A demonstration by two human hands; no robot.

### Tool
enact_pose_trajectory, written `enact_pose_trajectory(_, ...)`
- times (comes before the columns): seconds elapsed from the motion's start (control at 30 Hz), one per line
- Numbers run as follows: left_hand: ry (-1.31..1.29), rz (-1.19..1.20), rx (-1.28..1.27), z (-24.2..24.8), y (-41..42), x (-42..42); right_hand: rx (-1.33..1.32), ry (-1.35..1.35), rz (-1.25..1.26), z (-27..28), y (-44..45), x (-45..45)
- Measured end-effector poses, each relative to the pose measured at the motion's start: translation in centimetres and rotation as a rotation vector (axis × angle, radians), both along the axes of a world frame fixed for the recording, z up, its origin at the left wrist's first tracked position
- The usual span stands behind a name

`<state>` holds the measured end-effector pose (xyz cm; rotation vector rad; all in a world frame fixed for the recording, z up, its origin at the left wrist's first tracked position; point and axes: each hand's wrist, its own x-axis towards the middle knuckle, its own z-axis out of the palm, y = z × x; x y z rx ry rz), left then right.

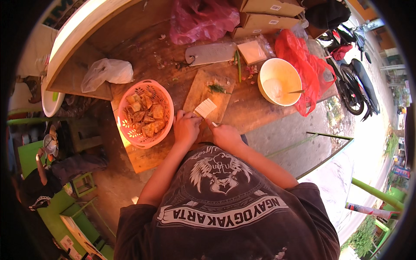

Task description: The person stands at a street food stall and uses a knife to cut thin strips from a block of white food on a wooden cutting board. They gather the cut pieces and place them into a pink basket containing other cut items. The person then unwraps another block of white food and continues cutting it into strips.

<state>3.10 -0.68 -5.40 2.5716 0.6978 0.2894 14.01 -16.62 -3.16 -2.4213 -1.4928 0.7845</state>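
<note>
On a wooden cutting board (195,87) lies a white, flat stack (205,108) cut into several parallel strips. My left hand (187,127) is at the board's near left edge, fingers bent, close by the strips; whether it grips anything is hidden. My right hand (225,135) is closed around the pale handle of what looks like a knife (214,124), just below the strips. Its blade is mostly hidden. Chopped green herbs (216,87) sit farther up the board. Left of my left hand stands a pink plastic basket (168,112) holding fried golden-brown pieces (148,113).
A yellowish bowl (264,94) with white contents and a spoon (295,92) stands right, beside a red plastic bag (302,65). Behind the board lie a metal cleaver (211,54), green stalks (239,66) and a packet of white squares (252,52). A person (42,178) is at far left.
</note>
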Motion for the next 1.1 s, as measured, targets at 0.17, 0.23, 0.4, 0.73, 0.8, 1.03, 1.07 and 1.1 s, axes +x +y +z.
enact_pose_trajectory(0.17, 0.005, 0.006, 0.009, -0.2, 0.0, 0.0, -0.052, -0.003, -0.003, 0.8, 1.1, 0.1)
enact_pose_trajectory(0.23, -0.001, 0.002, 0.021, -0.1, 0.0, 0.0, -0.060, -0.014, 0.012, 0.7, 1.1, 0.2)
enact_pose_trajectory(0.4, -0.035, 0.013, -0.002, -0.4, -0.1, -0.2, 0.117, 0.074, -0.028, -0.9, -0.6, 0.7)
enact_pose_trajectory(0.73, -0.100, -0.001, 0.003, -1.1, -0.1, -0.3, 0.287, 0.109, -0.132, -3.2, -2.1, 0.8)
enact_pose_trajectory(0.8, -0.177, -0.018, 0.012, -1.5, -0.2, -0.7, 0.278, 0.103, -0.163, -2.5, -2.6, 0.8)
enact_pose_trajectory(1.03, -0.229, -0.008, 0.049, -1.0, -0.7, -0.9, 0.187, 0.030, -0.054, -1.0, -2.3, 0.5)
enact_pose_trajectory(1.07, -0.213, -0.012, 0.059, -1.0, -0.8, -0.9, 0.196, 0.032, -0.051, -1.5, -2.3, 0.4)
enact_pose_trajectory(1.1, -0.199, -0.018, 0.070, -0.8, -0.9, -0.8, 0.206, 0.032, -0.050, -2.3, -2.2, 0.4)
